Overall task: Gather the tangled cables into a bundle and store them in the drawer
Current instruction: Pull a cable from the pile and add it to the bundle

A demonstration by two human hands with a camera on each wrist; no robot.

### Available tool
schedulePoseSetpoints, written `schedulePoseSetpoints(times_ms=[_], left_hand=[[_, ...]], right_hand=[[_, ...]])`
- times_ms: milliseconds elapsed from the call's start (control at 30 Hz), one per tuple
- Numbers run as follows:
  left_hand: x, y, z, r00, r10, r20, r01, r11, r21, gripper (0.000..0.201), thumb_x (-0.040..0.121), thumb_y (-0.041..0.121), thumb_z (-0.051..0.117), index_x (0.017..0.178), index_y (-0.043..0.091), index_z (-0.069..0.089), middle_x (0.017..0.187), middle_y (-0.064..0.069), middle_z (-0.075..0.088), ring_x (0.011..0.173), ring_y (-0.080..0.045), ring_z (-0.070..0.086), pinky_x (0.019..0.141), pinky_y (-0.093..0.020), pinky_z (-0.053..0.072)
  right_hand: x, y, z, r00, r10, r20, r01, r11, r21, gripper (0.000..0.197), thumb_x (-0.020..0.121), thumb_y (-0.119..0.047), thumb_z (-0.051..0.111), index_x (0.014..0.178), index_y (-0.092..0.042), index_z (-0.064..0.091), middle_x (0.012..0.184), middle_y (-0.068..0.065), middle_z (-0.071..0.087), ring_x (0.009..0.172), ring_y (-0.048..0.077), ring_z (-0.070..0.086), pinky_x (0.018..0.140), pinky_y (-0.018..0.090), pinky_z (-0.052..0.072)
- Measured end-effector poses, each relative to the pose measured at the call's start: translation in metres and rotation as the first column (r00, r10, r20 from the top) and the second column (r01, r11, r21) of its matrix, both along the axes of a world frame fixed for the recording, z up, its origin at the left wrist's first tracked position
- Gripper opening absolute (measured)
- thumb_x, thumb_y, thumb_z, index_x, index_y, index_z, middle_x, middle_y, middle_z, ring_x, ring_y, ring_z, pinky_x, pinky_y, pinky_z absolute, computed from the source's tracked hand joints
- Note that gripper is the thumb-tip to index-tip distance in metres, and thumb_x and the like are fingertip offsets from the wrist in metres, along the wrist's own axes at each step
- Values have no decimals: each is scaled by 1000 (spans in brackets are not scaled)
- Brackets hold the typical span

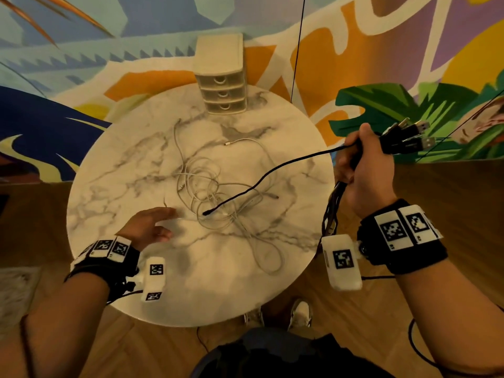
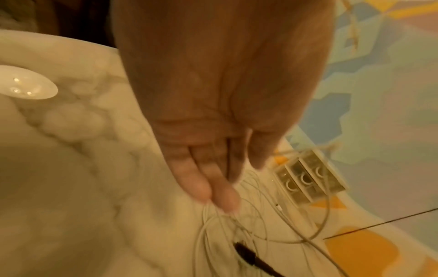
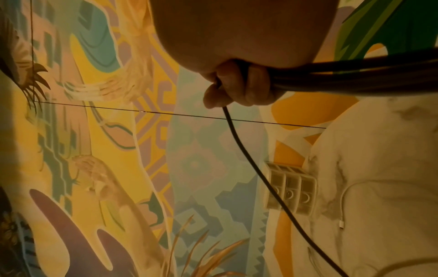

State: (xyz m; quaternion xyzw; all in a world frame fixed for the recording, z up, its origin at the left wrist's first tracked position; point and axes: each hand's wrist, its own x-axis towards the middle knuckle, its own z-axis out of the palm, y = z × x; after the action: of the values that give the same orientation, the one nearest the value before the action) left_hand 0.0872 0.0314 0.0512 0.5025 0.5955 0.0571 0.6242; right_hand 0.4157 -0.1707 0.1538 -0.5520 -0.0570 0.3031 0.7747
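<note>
My right hand [image 1: 360, 159] grips a bundle of black cables [image 1: 403, 137] off the table's right edge, with USB plugs sticking out past the thumb. One black cable [image 1: 261, 178] trails from that fist down onto the table, its tip among the tangle. The fist and trailing cable [image 3: 246, 155] also show in the right wrist view. A tangle of white cables [image 1: 215, 197] lies mid-table. My left hand [image 1: 152, 225] hovers open by its left side, fingertips [image 2: 222, 198] just above the white cables [image 2: 237, 224]. A small three-drawer unit [image 1: 222, 88], all drawers closed, stands at the far edge.
The round marble table [image 1: 122, 173] stands against a colourful mural wall. A thin black cord [image 1: 297, 50] hangs down the wall behind it. Wooden floor and my shoes [image 1: 300, 312] lie below the near edge.
</note>
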Motion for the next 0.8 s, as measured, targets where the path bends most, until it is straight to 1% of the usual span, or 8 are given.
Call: schedulePoseSetpoints(times_ms=[133,233,300,367,433,533,667,800], left_hand=[[29,-13,15,962,-79,-262,151,952,268,18,94,11,50,101,0,62,92,-15,68,43,-23,54,50,-29,50],[75,-51,45,972,-161,-171,234,611,756,7,88,13,57,86,15,64,79,-3,68,57,-18,56,61,-33,52],[112,-87,62,934,-357,0,193,505,841,23,86,12,64,105,24,59,98,5,62,57,-11,50,58,-22,45],[146,-114,62,832,-555,16,367,571,734,42,86,19,66,123,29,49,114,9,55,58,-10,51,57,-15,43],[163,-117,36,766,-642,-35,561,640,525,27,90,22,61,116,21,55,106,1,60,60,-12,57,56,-19,46],[153,-77,-3,876,-466,-125,474,782,404,12,93,18,55,85,13,63,84,-14,64,64,-23,61,64,-38,52],[114,-16,-20,932,-180,-314,354,631,690,24,94,28,52,104,10,66,106,-18,63,100,-33,60,89,-38,45],[103,-22,-17,832,-435,-343,540,776,325,19,91,32,57,84,17,65,89,-16,67,71,-27,64,65,-31,49]], right_hand=[[0,-4,-1,1000,4,-3,-4,1000,18,40,101,-30,39,65,-15,45,54,8,27,36,12,22,42,23,12],[-5,-4,-2,1000,26,-8,-26,999,29,38,100,-29,40,65,-14,45,51,6,29,35,11,22,41,22,12],[-9,-4,-2,998,58,-26,-57,998,24,38,100,-30,40,65,-14,45,46,4,31,34,12,22,42,24,12],[-13,-5,-2,995,97,-40,-96,995,24,38,100,-31,40,66,-15,46,45,3,31,34,12,22,42,24,11],[-14,-10,-1,993,108,-39,-107,994,21,38,100,-32,40,67,-15,45,47,3,31,34,12,22,43,25,10],[-3,-25,0,999,38,-14,-38,998,44,37,100,-30,41,67,-14,45,52,5,31,36,11,25,43,25,11],[15,-48,-2,998,-64,-13,64,996,59,37,100,-32,41,67,-15,47,46,0,37,35,11,26,39,20,17],[17,-56,-5,997,-74,13,73,996,54,38,100,-31,40,67,-14,46,43,0,37,33,11,25,38,19,18]])
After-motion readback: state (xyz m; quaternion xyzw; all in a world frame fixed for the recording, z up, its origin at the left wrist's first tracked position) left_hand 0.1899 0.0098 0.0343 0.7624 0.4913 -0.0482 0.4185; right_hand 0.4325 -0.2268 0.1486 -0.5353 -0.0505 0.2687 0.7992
